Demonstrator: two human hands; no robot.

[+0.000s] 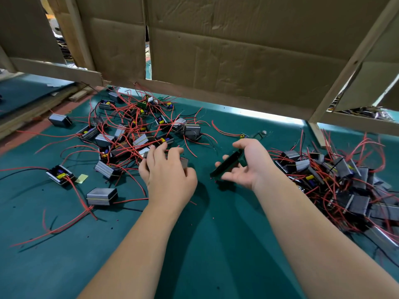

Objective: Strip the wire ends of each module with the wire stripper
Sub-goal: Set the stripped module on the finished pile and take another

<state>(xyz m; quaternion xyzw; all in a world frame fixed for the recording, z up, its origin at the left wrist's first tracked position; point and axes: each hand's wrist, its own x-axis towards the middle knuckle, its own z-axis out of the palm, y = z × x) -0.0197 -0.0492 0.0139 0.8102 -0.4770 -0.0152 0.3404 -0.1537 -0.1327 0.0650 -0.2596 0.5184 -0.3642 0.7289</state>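
Note:
My left hand (167, 169) curls its fingers round a small grey module (184, 162) at the near edge of the scattered pile, with red wires running under the fingers. My right hand (246, 165) holds the dark wire stripper (226, 164), its long handles lying slantwise across the palm between thumb and loosely curled fingers. The stripper's jaws are hidden behind the hand. Several grey modules with red and black wires (133, 134) lie spread to the left and behind my left hand.
A dense heap of modules (336, 182) fills the right side of the green mat (205, 244). A cardboard wall on a wooden frame (216, 50) closes the back. A loose module (102, 196) and another (60, 174) lie near left.

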